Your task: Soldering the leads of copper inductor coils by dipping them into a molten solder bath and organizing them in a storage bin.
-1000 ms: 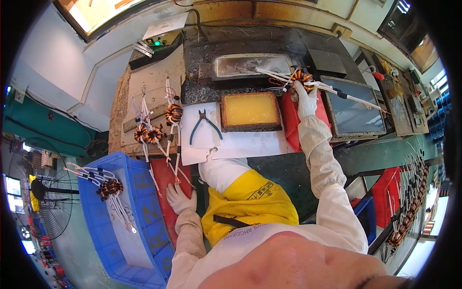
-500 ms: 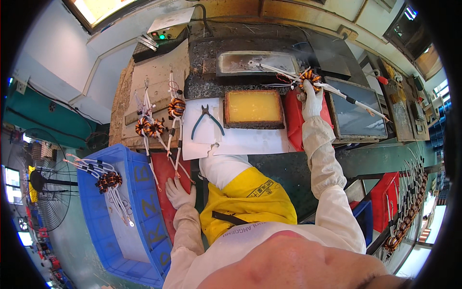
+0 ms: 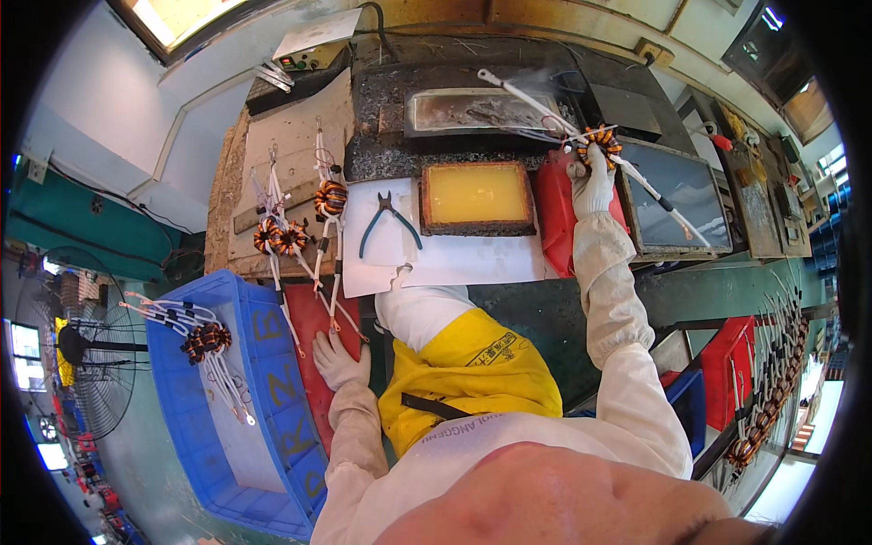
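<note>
My right hand (image 3: 592, 188), in a pale glove, is closed around a toroidal coil (image 3: 601, 142) with orange and black windings. White-sleeved leads stick out of the coil on both sides. The lug on the far-left lead is above the metal tray (image 3: 481, 111), which has a dull silvery, smoky surface; the other leads slant down over a dark grey panel (image 3: 677, 204). Gloved too, my left hand (image 3: 341, 361) rests with fingers apart on a red surface (image 3: 304, 350), near hanging lead ends. Beside the board's middle lie diagonal cutters (image 3: 389, 222) with teal handles.
A brown-rimmed tray of yellow material (image 3: 423, 202) and a red container (image 3: 554, 213) stand near my right arm. Several coils (image 3: 332, 198) lie on the left boards. A blue crate (image 3: 309, 436) holds another coil. More coils line a rack (image 3: 772, 400) at right.
My right hand has moved slightly right and raised the coil's far-left lead end up from the metal tray. The leads have swung round. My left hand stays put.
</note>
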### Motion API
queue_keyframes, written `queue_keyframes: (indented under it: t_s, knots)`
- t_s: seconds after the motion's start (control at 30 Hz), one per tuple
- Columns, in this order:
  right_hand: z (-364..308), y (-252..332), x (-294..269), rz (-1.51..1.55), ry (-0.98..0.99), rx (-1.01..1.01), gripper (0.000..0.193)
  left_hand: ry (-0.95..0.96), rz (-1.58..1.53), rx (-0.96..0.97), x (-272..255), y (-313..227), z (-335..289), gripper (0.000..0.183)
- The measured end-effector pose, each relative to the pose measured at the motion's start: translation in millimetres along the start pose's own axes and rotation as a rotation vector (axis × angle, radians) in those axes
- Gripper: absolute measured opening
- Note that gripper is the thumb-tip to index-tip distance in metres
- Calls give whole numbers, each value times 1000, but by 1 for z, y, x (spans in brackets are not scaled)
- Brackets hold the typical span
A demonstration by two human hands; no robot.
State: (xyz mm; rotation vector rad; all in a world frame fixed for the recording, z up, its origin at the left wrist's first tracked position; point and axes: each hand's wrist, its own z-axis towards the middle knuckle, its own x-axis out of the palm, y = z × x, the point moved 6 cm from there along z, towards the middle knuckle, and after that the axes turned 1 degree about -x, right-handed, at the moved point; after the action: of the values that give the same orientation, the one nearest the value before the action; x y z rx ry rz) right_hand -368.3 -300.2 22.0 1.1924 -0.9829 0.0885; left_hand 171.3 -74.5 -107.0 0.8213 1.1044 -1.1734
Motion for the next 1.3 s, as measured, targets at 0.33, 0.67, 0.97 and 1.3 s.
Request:
queue_keyframes:
  t_s: [0.33,0.67,0.97,1.3]
  knots:
    - [2,1,0,184,20,-26,13,-2,10,-4,0,1,1,81]
    - [6,-11,-1,54,105,15,24,-27,19,8,-1,-1,0,82]
    - [2,-10,7,-134,140,-86,33,8,21,-13,2,2,-1,83]
    - [3,-8,13,-182,168,-58,43,-14,18,4,2,1,-1,83]
